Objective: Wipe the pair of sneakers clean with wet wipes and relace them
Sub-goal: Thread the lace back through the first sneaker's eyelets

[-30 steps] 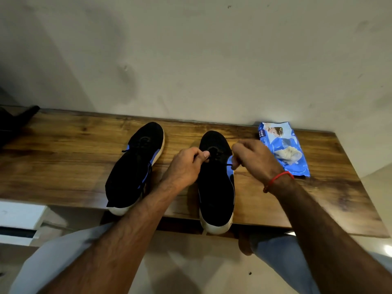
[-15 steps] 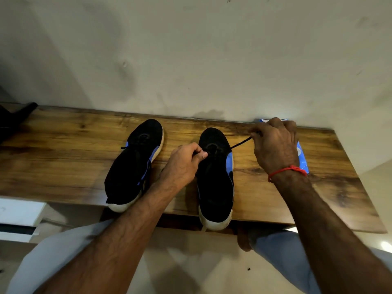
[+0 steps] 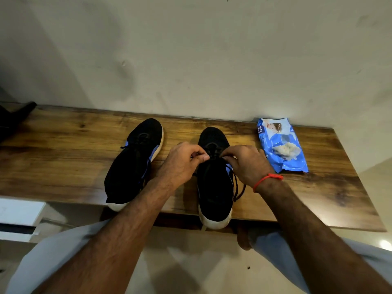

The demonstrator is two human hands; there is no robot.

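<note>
The right sneaker (image 3: pixel 214 187) stands on the wooden counter (image 3: pixel 63 166), toe toward the wall, its white heel jutting over the near edge; both hands meet above its laced throat. The left hand (image 3: pixel 182 164) has its fingers (image 3: pixel 201 157) curled, thumb and forefinger pinching the black lace (image 3: pixel 237 185); the right hand (image 3: pixel 246 164) likewise pinches the lace with curled fingers, and a slack loop of it hangs down the shoe's right side past the wrist, which wears a red thread band (image 3: pixel 267 180). The left sneaker (image 3: pixel 131 166) lies just beside, angled with its toe to the right, its heel also past the edge. A blue pack of wet wipes (image 3: pixel 280 145) lies near the right hand, against the wall; a dark object (image 3: pixel 14 117) sits at the counter's far left end.
</note>
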